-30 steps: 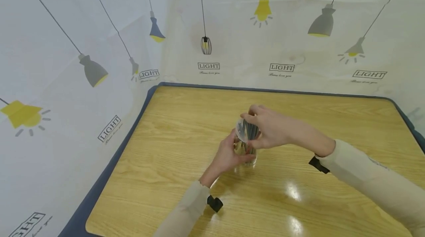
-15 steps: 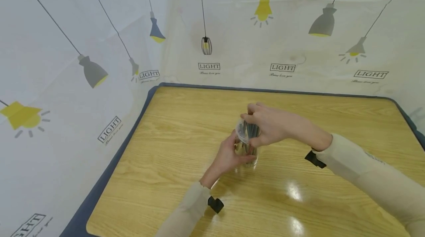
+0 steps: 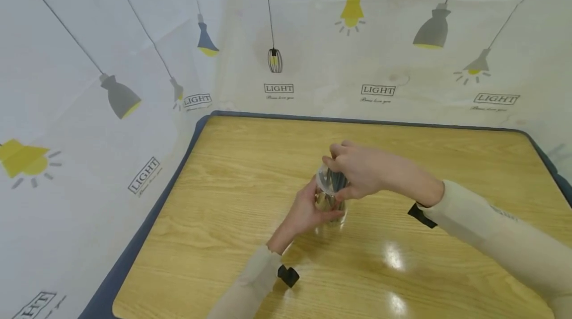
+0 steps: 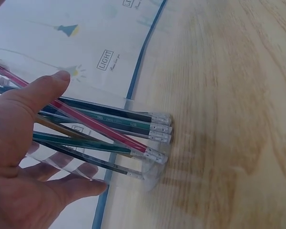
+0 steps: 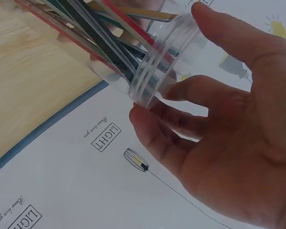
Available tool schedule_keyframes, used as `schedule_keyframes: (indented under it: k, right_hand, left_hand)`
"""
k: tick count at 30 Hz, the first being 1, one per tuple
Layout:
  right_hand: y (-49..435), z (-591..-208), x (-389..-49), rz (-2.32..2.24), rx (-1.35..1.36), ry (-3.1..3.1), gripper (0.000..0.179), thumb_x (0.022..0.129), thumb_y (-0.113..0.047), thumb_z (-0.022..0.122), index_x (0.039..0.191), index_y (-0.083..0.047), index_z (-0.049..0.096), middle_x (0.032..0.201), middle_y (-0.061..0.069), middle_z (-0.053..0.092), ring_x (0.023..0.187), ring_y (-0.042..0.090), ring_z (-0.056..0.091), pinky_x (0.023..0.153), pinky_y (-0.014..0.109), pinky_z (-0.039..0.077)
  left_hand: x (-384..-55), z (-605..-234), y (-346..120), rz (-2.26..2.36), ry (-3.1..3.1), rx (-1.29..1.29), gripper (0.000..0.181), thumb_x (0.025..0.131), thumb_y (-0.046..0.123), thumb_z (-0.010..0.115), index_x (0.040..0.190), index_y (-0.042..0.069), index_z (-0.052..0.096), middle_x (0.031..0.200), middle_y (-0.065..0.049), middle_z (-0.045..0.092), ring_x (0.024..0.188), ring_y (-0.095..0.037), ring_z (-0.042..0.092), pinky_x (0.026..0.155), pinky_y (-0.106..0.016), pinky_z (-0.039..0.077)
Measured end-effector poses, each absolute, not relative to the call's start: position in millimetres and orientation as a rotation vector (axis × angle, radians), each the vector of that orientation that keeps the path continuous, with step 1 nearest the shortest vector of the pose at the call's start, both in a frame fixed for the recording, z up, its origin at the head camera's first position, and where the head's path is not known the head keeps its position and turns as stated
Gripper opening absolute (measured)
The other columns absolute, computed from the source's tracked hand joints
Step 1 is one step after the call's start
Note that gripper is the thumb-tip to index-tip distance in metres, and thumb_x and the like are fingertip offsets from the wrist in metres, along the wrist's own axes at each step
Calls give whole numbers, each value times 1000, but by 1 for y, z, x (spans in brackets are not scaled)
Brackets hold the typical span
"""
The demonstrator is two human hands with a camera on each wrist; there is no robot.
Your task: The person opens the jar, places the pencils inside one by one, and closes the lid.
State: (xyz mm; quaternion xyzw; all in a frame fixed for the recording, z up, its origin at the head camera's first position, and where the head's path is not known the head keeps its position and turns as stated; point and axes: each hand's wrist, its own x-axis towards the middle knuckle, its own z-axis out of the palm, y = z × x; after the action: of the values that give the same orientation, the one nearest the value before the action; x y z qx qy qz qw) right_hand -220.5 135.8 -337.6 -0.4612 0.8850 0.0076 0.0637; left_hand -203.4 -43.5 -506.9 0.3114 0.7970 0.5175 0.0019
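A clear plastic jar (image 3: 325, 202) of pencils stands on the table, gripped around its side by my left hand (image 3: 304, 209). Through its wall in the left wrist view, several pencils (image 4: 102, 125) show, dark green, red and tan, their eraser ends at the bottom. My right hand (image 3: 366, 172) reaches over from the right and holds the clear lid (image 5: 155, 69) at the jar's mouth, thumb on one side and curled fingers on the other. Part of the jar's body is hidden behind the left fingers in the head view.
The wood-grain table (image 3: 214, 219) has a dark blue border (image 3: 393, 123) along its back and left. Behind it stands a white wall covering (image 3: 313, 36) printed with lamps and LIGHT labels. Black straps (image 3: 288, 276) sit at both cuffs.
Both hands stay on the jar and lid. The right hand and wrist have shifted slightly, with the forearm a little further left. The head view has moved a touch.
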Motion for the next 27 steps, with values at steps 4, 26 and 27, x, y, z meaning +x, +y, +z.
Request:
schedule_keyframes:
  k: [4, 26, 27]
  right_hand:
    - [133, -337, -219, -33, -1339, 2705, 63, 82, -39, 82, 117, 10, 65, 101, 14, 58, 85, 27, 54, 70, 36, 51]
    - [155, -320, -207, -26, -1498, 2772, 74, 71, -25, 88, 137, -7, 60, 115, 14, 54, 99, 29, 52, 81, 42, 52]
    - [156, -320, -205, 27, -1523, 2769, 75, 69, -24, 88, 137, -9, 60, 117, 14, 54, 103, 30, 51, 84, 45, 51]
  left_hand:
    - [-205, -505, -42, 1639, 2494, 1057, 94, 83, 11, 84, 157, 18, 26, 144, -4, 51, 127, -15, 50, 102, -36, 44]
    - [-217, -474, -41, 1606, 2496, 1105, 86, 74, 9, 88, 147, 12, 42, 133, -4, 56, 122, -19, 52, 102, -44, 44]
    - [-217, -474, -41, 1602, 2474, 1109, 86, 74, 8, 88, 147, 13, 42, 132, -4, 56, 122, -20, 52, 102, -45, 45]
